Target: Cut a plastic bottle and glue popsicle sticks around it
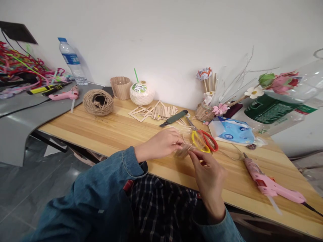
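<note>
Both of my hands are close together near the table's front edge, around a clear plastic piece with short wooden craft sticks on its near side. My left hand comes in from the left, its fingertips closed at the plastic and the upper ends of the sticks. From the right, my right hand pinches the sticks' edge between thumb and fingers. Just behind the plastic lie yellow-handled scissors and red-handled scissors. My fingers hide part of the held piece.
Behind my hands are a green-handled craft knife and loose craft sticks. A twine roll lies left; a pink glue gun lies right. A tissue pack and a large plastic bottle stand at the back right.
</note>
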Tool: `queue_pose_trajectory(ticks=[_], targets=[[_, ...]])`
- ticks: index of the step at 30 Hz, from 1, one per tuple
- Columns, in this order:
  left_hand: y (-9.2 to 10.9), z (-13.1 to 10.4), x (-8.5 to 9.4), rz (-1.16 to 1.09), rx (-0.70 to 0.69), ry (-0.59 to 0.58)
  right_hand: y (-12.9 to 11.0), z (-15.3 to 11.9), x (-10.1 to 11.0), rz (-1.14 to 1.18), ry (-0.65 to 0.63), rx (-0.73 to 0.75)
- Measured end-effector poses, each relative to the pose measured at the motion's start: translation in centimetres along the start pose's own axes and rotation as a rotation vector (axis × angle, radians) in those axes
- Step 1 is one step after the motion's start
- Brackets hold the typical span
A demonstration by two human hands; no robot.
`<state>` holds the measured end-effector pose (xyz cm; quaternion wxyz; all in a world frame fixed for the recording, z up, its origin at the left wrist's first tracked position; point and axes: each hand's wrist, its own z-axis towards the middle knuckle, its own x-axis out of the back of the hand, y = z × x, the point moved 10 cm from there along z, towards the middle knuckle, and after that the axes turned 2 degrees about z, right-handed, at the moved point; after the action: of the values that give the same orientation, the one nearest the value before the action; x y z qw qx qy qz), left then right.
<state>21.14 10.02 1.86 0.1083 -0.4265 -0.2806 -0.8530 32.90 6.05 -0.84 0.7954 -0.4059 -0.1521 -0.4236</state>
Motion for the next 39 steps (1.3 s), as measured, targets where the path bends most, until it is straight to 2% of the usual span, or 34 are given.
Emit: queue_pose_trajectory(ticks=[9, 16, 18, 22, 26, 30, 39], targets=[[0.1, 0.1, 0.3, -0.018, 0.021, 0.018, -0.2, -0.1, 0.2, -0.031, 0.027, 0.068], [0.2, 0.1, 0.2, -0.024, 0.026, 0.0, -1.0, -0.3, 0.7, -0.168, 0.075, 0.149], [0.2, 0.1, 0.1, -0.016, 0.021, -0.004, -1.4, -0.2, 1.1, -0.234, 0.117, 0.204], [0.2, 0.0, 0.1, 0.012, 0.0, -0.005, -2.6, -0.2, 2.1, -0.334, 0.191, 0.412], [0.5, 0.0, 0.1, 0.039, -0.036, 0.004, -2.4, 0.7, 1.5, -0.402, 0.038, 0.502], [0.5, 0.1, 0.1, 0.048, -0.042, -0.012, -2.8, 1.5, 0.8, -0.329, -0.104, 0.573], [0.7, 0.1, 0.2, 0.072, -0.061, -0.003, -3.1, 2.3, 0.6, -0.22, -0.149, 0.55]])
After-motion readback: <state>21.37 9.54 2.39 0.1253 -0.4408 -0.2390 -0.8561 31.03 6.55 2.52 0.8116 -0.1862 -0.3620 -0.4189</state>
